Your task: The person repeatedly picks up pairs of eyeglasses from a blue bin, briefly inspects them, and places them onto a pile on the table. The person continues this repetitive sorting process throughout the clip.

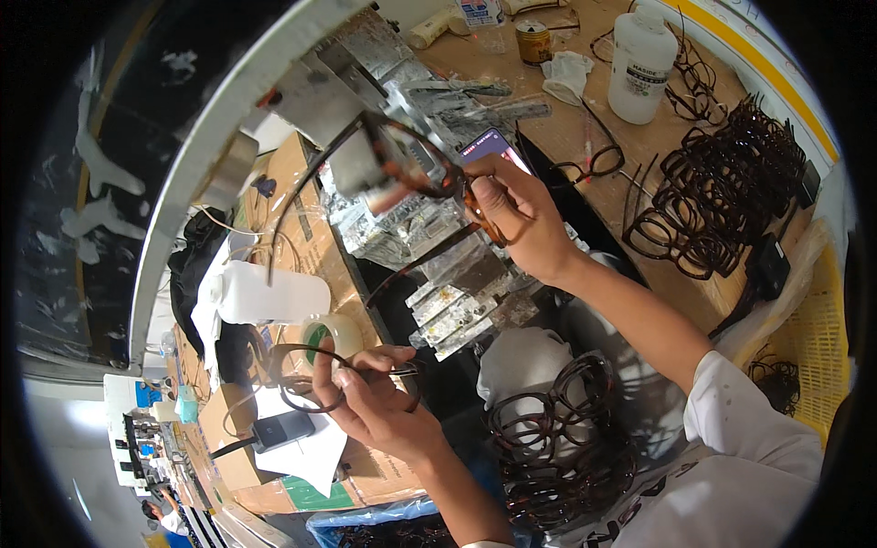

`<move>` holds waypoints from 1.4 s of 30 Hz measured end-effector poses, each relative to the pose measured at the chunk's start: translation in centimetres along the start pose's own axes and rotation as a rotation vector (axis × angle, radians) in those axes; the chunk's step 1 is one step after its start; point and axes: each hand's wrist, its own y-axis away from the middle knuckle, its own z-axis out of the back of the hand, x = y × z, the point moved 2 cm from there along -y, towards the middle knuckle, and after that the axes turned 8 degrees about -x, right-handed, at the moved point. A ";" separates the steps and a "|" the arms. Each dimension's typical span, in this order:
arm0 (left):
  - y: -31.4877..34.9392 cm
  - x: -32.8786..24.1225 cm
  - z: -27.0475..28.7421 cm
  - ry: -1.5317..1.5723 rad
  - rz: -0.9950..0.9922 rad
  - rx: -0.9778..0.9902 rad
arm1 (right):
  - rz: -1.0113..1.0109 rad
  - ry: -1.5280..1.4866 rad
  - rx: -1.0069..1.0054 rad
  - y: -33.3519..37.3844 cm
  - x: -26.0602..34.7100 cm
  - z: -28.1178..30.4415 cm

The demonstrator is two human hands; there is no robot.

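Observation:
My right hand is closed on a brown tortoiseshell eyeglass frame, raised in front of the metal machine. Its temples stretch out to the left and down. Lower and to the left, my left hand grips a second dark eyeglass frame between thumb and fingers, with one rim beyond the fingertips. Part of that frame is hidden behind the hand. Several more dark eyeglass frames lie heaped on my lap, close below both hands. The two held frames are apart from each other.
A metal machine caked with pale residue stands ahead, beside a phone. White bottles flank it. Heaped eyeglass frames cover the right table. A yellow basket, tape roll and black device are nearby.

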 end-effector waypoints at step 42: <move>1.1 -2.3 -1.5 -0.069 0.074 0.278 | 0.082 0.928 0.492 9.8 8.7 5.4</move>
